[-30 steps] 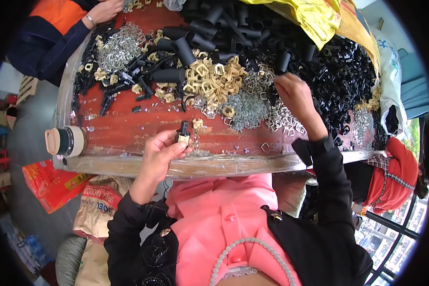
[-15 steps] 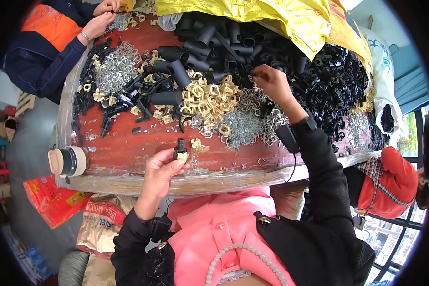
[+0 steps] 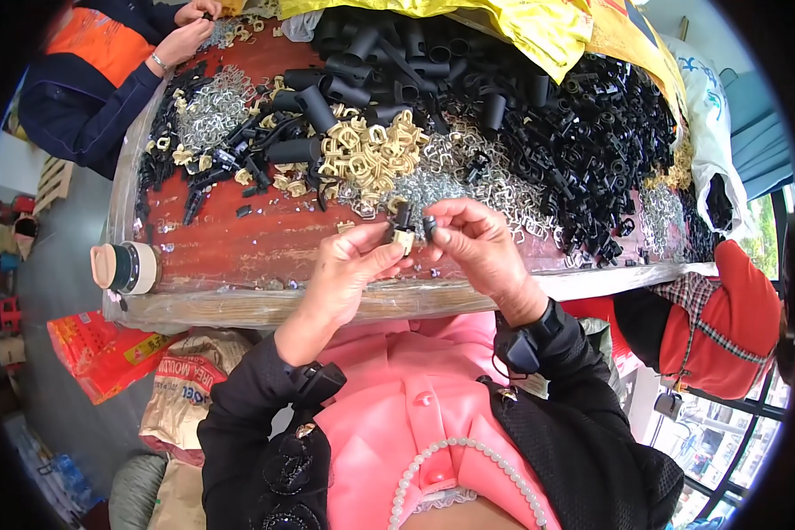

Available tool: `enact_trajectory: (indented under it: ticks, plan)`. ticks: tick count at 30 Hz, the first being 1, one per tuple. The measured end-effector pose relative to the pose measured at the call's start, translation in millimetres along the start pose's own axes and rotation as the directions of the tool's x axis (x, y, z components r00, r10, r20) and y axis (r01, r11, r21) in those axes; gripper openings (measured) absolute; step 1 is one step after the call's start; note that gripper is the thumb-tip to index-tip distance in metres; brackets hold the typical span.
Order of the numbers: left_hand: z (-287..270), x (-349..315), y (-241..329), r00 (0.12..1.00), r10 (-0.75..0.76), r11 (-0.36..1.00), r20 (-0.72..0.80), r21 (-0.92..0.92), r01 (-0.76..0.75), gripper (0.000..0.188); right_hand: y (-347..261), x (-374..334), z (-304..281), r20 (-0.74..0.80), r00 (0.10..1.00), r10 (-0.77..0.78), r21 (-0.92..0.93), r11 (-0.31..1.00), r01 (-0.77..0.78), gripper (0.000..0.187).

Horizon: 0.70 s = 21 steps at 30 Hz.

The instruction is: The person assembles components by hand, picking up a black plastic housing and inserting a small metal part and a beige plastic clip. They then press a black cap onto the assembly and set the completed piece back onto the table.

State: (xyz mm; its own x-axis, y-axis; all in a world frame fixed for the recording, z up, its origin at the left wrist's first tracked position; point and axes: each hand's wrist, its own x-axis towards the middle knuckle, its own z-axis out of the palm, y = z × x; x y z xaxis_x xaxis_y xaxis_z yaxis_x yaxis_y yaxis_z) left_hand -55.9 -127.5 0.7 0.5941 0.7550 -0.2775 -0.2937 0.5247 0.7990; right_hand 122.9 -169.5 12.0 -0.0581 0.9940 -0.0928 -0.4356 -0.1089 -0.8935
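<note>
While both hands meet just above the red worktop (image 3: 238,247), the left hand (image 3: 349,269) pinches one small black-and-cream clip (image 3: 402,231) standing roughly upright, and the right hand (image 3: 477,247) nips one tiny black piece (image 3: 429,228) beside it (parts heaps behind: too many to count).

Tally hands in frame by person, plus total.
Own hands: 2, left hand and right hand, both pinching a small part
Co-worker's hands, top left: 2
Total: 4
</note>
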Motion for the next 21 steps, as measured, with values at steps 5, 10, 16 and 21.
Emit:
enact_trajectory:
  ticks: [5,10,16,21]
  plan:
    - [16,1,-7,0.999,-0.031,0.997,0.041,-0.065,0.034,0.03,-4,-14,4,0.068,0.957,-0.281,-0.603,0.753,0.264,0.02]
    - [20,-2,-12,0.986,-0.132,0.991,0.104,-0.025,0.135,0.028,-1,-19,-8,0.35,0.799,-0.489,-0.818,0.256,0.515,0.029]
    - [21,-3,-12,0.956,-0.253,0.967,0.15,0.022,0.253,0.026,4,-13,-19,0.541,0.641,-0.545,-0.757,0.016,0.653,0.031]
    - [2,5,-11,0.972,-0.179,0.981,0.15,0.099,0.165,0.027,-14,6,-41,0.424,0.768,-0.481,-0.889,-0.061,0.453,0.03]
